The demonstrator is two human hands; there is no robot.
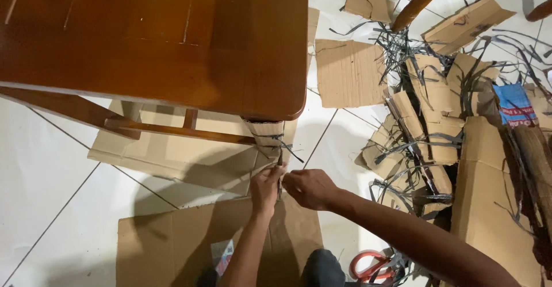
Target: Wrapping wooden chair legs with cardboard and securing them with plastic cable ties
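Pinching a dark strap [280, 175], left hand [265, 188] and right hand [309, 188] close on it. Strap: thin, black, long axis upright against cardboard-wrapped table leg [270, 137].

Warm indoor light falls from above, leaving a soft sheen on the wooden table [172, 39] and a pale glare on the white tiled floor [40, 172]. The table throws a broad shadow over the cardboard [172, 155] beneath it — dim there. The view is sharp at the middle; straight lines bow slightly toward the edges, and the corners are softer.
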